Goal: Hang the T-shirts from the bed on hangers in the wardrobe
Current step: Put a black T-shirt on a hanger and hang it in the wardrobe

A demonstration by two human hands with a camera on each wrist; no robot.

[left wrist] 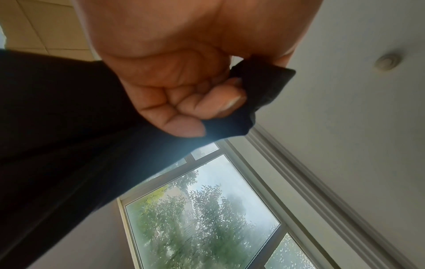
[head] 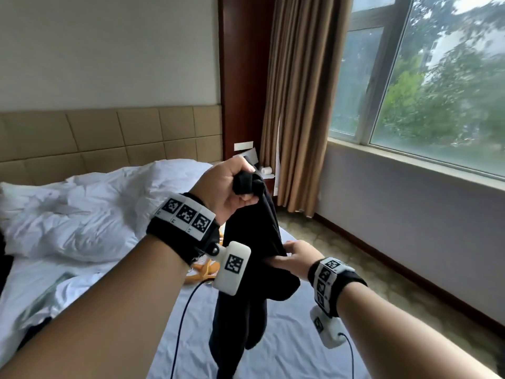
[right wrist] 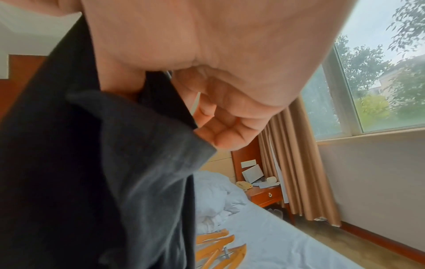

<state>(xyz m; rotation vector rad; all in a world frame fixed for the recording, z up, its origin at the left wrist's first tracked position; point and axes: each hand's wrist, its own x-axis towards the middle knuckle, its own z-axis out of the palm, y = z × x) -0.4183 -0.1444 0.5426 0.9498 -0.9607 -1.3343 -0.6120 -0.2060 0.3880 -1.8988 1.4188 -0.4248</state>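
Note:
A black T-shirt (head: 254,255) hangs in the air above the bed (head: 287,351). My left hand (head: 229,187) is raised and grips a bunched end of it in a fist; the left wrist view shows the fingers (left wrist: 207,103) curled round the black T-shirt (left wrist: 69,145). Lower and to the right, my right hand (head: 297,255) pinches the shirt's side; its curled fingers (right wrist: 220,127) hold a fold of the black T-shirt (right wrist: 115,172). Wooden hangers (head: 202,272) lie on the sheet behind the shirt, seen as orange hangers (right wrist: 220,249) in the right wrist view.
A crumpled white duvet (head: 82,214) covers the left of the bed, against a padded headboard (head: 109,138). A bedside table (right wrist: 264,194) with a phone and papers stands by brown curtains (head: 300,105). A large window (head: 437,77) fills the right wall; carpet (head: 382,283) runs beside the bed.

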